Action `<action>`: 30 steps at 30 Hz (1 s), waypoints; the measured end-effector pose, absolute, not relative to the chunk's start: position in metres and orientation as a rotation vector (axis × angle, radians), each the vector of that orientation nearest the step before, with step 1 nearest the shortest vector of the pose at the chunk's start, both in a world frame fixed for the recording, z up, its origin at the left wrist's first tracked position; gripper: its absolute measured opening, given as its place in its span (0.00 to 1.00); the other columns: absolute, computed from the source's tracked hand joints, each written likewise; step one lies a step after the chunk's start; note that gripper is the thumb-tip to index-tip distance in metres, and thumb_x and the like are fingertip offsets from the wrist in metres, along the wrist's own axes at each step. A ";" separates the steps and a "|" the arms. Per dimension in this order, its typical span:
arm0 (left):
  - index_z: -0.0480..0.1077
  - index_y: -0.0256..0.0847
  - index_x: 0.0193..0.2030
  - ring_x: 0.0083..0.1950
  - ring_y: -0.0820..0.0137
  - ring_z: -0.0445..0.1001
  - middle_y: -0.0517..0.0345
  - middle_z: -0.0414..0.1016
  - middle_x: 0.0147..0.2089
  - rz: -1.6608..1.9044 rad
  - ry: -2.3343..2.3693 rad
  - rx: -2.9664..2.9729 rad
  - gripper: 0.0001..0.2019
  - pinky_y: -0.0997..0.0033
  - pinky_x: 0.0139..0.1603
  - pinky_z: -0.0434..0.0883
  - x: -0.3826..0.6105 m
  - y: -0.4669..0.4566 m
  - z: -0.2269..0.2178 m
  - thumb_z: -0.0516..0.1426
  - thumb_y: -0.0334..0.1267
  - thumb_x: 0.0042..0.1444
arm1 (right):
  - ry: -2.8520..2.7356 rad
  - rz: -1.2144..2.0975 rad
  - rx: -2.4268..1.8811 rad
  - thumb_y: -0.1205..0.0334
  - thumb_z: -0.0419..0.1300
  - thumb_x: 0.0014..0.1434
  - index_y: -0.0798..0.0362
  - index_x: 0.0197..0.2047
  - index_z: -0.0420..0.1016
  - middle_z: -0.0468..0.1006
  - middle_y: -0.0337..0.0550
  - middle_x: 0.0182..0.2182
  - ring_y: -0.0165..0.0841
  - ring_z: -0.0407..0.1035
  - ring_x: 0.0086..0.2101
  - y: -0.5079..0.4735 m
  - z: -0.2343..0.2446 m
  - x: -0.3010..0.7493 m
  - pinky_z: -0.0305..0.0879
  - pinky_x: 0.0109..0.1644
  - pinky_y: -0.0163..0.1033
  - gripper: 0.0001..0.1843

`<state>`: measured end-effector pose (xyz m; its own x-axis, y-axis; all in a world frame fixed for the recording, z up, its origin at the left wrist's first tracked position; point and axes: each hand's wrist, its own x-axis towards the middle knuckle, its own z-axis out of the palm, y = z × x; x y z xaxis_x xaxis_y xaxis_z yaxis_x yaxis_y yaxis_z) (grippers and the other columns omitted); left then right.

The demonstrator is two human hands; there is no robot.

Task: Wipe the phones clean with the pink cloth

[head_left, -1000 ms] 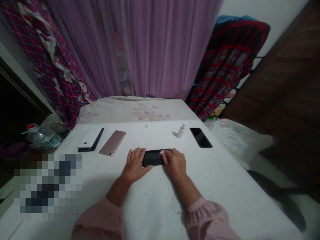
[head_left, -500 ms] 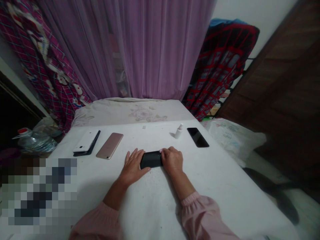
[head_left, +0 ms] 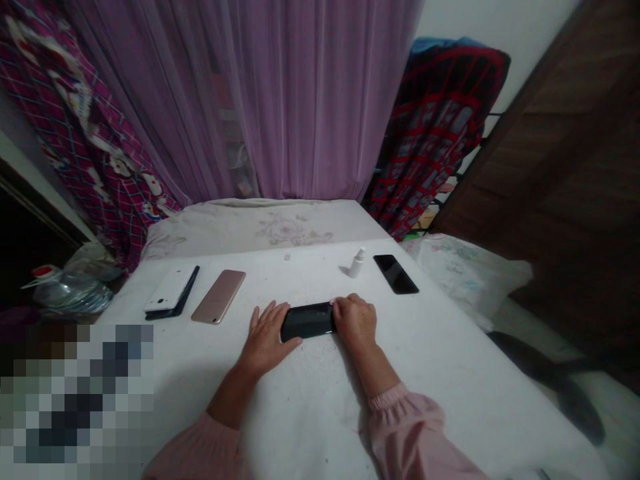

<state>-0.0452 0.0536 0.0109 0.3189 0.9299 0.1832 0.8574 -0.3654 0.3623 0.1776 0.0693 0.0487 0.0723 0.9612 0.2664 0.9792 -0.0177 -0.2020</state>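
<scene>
Where a sheer purple curtain [head_left: 310, 100] hangs behind a floral bed cover [head_left: 295, 230], a white-covered surface [head_left: 450, 393] stretches out before the person, with a magenta checked cloth [head_left: 85, 133] to the left and a red-and-black patterned cloth [head_left: 440, 127] and dark wooden panel [head_left: 555, 187] to the right. A plastic bottle [head_left: 65, 293] sits off the left side and a white plastic bag [head_left: 465, 277] off the right, while a pixelated patch hides the lower left corner.

Across the far part of the surface lie a white phone on a dark case [head_left: 170, 290], a rose-gold smartphone [head_left: 218, 297], a small white spray bottle [head_left: 357, 263] and a black smartphone [head_left: 395, 274]. Nearer, directly ahead of the person and between both hands, lies a second black smartphone [head_left: 306, 321], its long axis running side to side and rising slightly toward the right.

The left hand [head_left: 267, 340] is open, its fingers spread on the surface and its thumb side against the phone's left end. The right hand [head_left: 355, 321] is curved over the right end, covering it more fully, though whether it grips cannot be told. Pink sleeves [head_left: 405, 427] cover both forearms.
</scene>
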 end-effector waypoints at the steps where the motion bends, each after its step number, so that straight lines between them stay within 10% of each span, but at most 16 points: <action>1: 0.57 0.43 0.66 0.71 0.52 0.55 0.47 0.64 0.67 0.534 1.647 2.378 0.32 0.42 0.70 0.45 -0.045 0.053 0.011 0.59 0.48 0.56 | -1.960 -0.071 -2.005 0.59 0.55 0.65 0.48 0.37 0.82 0.77 0.46 0.33 0.35 0.69 0.33 0.070 0.049 0.175 0.50 0.35 0.40 0.13; 30: 0.61 0.46 0.63 0.66 0.56 0.61 0.50 0.67 0.63 0.544 1.649 2.314 0.29 0.40 0.69 0.42 -0.039 0.050 0.024 0.59 0.41 0.54 | -1.903 0.088 -2.092 0.56 0.54 0.66 0.45 0.39 0.83 0.78 0.42 0.34 0.31 0.71 0.34 0.074 0.054 0.187 0.52 0.35 0.36 0.15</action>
<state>-0.0388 0.0500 0.0241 0.2903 0.9441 0.1561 0.8517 -0.3293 0.4077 0.1866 0.0739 0.0537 0.1152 0.9801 0.1617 0.9611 -0.0688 -0.2674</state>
